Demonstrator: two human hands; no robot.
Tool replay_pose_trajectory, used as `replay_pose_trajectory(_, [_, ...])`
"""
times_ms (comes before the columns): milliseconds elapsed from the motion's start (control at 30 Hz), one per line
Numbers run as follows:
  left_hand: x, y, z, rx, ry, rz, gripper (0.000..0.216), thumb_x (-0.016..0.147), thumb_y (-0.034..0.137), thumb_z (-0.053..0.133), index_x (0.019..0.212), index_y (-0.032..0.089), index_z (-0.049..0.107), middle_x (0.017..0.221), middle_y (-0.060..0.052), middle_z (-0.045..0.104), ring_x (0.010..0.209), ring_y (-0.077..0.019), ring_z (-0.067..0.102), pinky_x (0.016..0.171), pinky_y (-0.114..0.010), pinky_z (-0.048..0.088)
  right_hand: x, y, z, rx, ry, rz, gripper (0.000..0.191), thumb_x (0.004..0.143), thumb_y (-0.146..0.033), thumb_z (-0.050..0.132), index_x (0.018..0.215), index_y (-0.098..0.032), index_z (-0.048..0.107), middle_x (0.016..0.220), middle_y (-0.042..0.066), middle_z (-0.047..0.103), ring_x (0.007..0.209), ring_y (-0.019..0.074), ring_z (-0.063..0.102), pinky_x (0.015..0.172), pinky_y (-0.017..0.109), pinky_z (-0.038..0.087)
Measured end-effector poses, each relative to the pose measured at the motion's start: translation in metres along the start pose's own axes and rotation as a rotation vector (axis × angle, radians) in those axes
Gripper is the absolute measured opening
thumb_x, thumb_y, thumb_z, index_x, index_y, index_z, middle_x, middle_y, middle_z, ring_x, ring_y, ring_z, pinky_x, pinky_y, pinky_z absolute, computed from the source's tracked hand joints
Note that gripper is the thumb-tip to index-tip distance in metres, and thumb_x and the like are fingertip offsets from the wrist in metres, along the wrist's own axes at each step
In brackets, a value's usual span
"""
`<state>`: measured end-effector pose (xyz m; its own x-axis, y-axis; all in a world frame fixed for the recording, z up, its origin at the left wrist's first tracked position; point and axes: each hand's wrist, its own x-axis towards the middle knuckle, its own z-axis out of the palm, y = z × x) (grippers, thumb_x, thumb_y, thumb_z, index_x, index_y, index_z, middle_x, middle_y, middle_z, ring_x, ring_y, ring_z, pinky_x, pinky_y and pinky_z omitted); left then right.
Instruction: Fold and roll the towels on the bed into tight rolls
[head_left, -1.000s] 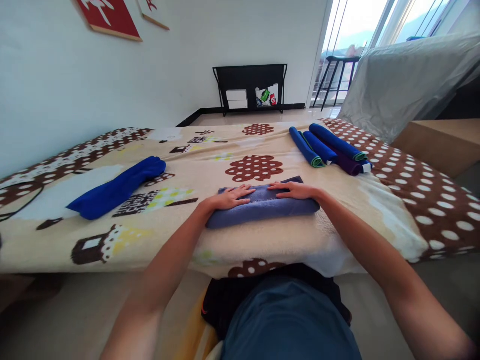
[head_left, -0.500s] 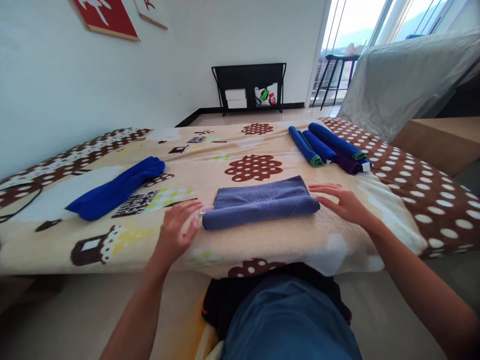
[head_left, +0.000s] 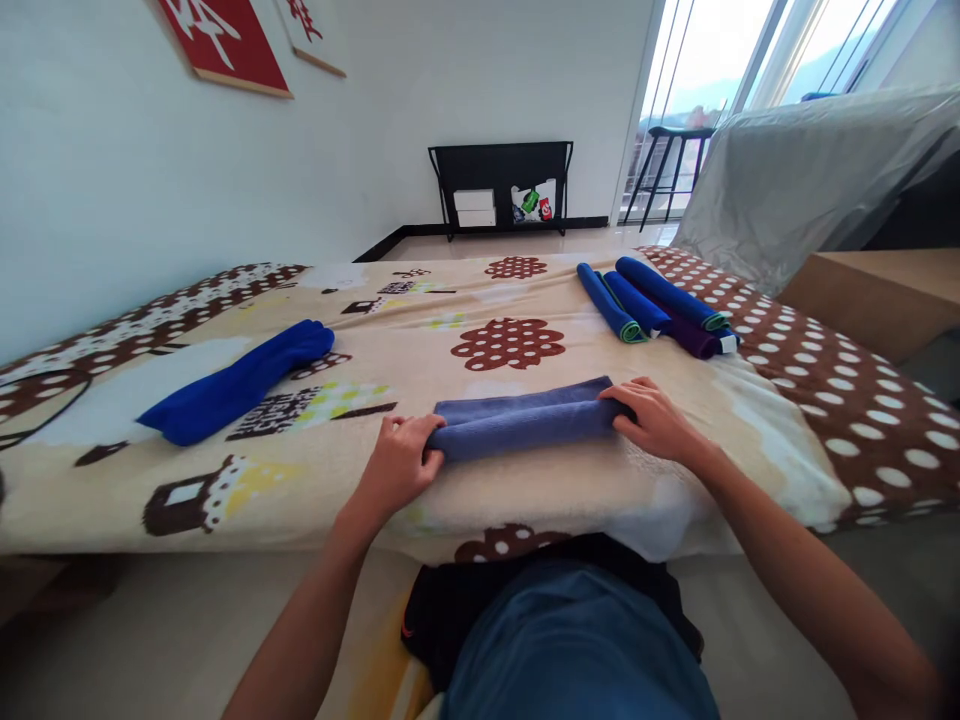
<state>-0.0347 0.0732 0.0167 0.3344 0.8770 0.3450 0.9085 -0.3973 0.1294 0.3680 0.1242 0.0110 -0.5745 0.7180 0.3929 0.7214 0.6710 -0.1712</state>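
A greyish-blue towel [head_left: 525, 430] lies partly rolled near the front edge of the bed, with a flat strip still showing behind the roll. My left hand [head_left: 403, 455] grips the roll's left end, thumb in front and fingers over the top. At the other end, my right hand [head_left: 651, 418] is closed round the roll in the same way. Beyond it to the right lie several rolled towels [head_left: 637, 302] in blue and dark purple, side by side. A loose bright blue cloth [head_left: 236, 385] rests crumpled on the left.
A patterned blanket [head_left: 390, 360] covers the bed, its brown dotted border along both sides. A cardboard box [head_left: 877, 295] stands at the right, beside a plastic-covered piece of furniture [head_left: 817, 180]. A black rack [head_left: 499, 165] stands against the far wall.
Both hands have moved inward and closed on the ends of the towel roll. The roll has advanced away from me, and less of the flat part shows.
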Motion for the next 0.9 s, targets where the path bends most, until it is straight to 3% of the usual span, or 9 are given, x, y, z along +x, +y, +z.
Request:
replay_pose_trajectory(133, [0.001,0.001,-0.010,-0.115,-0.182,-0.064,0.036,0.086,0.019,0.039,0.109,0.022,0.067,0.107,-0.005,0.074,0.099,-0.0239,0.065,0.098,-0.043,0.041,-0.006,-0.013,-0.012,-0.103,-0.163,0.019,0.022,0.091,-0.016,0.043,0.098,-0.016,0.064,0.091,0.008,0.070,0.090,0.0232,0.064,0.093,0.040,0.041])
replay_pose_trajectory(233, [0.009,0.021,-0.006,0.105,-0.090,-0.110,0.035,0.084,0.013,0.040,0.105,0.020,0.069,0.113,-0.012,0.071,0.108,-0.0301,0.063,0.102,-0.053,0.036,-0.002,-0.031,-0.003,-0.268,-0.078,0.081,0.023,0.091,-0.014,0.043,0.095,-0.014,0.066,0.103,0.014,0.070,0.101,0.0291,0.062,0.097,0.047,0.039])
replay_pose_trajectory(333, [0.020,0.061,0.007,0.177,0.038,0.029,0.047,0.083,0.007,0.042,0.125,0.017,0.062,0.133,-0.016,0.062,0.124,-0.0318,0.056,0.108,-0.054,0.033,0.011,-0.060,0.015,-0.237,0.038,-0.015,0.041,0.088,-0.009,0.043,0.125,-0.015,0.062,0.135,0.016,0.060,0.122,0.0304,0.056,0.107,0.049,0.036])
replay_pose_trajectory(467, [0.028,0.094,0.028,0.045,-0.002,0.241,0.054,0.091,0.018,0.047,0.144,0.011,0.047,0.147,-0.017,0.053,0.135,-0.0289,0.049,0.113,-0.046,0.035,0.022,-0.086,0.038,-0.028,0.032,-0.180,0.063,0.091,-0.019,0.047,0.154,-0.018,0.035,0.153,0.011,0.046,0.141,0.0269,0.042,0.114,0.049,0.035])
replay_pose_trajectory(600, [0.009,0.064,0.029,0.013,0.007,0.193,0.053,0.098,0.034,0.047,0.148,0.019,0.042,0.149,-0.013,0.053,0.137,-0.0279,0.048,0.116,-0.048,0.032,0.001,-0.063,0.041,-0.003,0.042,-0.124,0.064,0.098,-0.029,0.047,0.158,-0.021,0.028,0.153,0.011,0.047,0.141,0.0274,0.044,0.115,0.051,0.034])
replay_pose_trajectory(733, [-0.019,0.021,0.018,0.024,-0.010,0.146,0.058,0.096,0.030,0.048,0.151,0.021,0.036,0.151,-0.011,0.051,0.138,-0.0269,0.047,0.116,-0.049,0.029,-0.035,-0.026,0.031,-0.007,0.048,-0.078,0.063,0.098,-0.027,0.047,0.158,-0.026,0.027,0.155,0.007,0.044,0.142,0.0261,0.043,0.117,0.051,0.033])
replay_pose_trajectory(800, [-0.022,0.014,0.015,0.034,-0.030,0.141,0.062,0.090,0.022,0.049,0.151,0.021,0.037,0.151,-0.011,0.050,0.137,-0.0279,0.047,0.115,-0.050,0.029,-0.041,-0.016,0.027,-0.014,0.048,-0.054,0.062,0.096,-0.025,0.048,0.156,-0.026,0.031,0.153,0.008,0.047,0.140,0.0260,0.046,0.115,0.050,0.034])
replay_pose_trajectory(900, [-0.009,0.014,0.012,0.069,-0.036,0.106,0.057,0.082,0.017,0.051,0.139,0.017,0.051,0.137,-0.013,0.062,0.126,-0.0307,0.056,0.111,-0.052,0.032,-0.028,-0.013,0.021,-0.044,0.033,-0.029,0.051,0.092,-0.023,0.050,0.143,-0.020,0.048,0.138,0.011,0.061,0.127,0.0273,0.057,0.110,0.049,0.037])
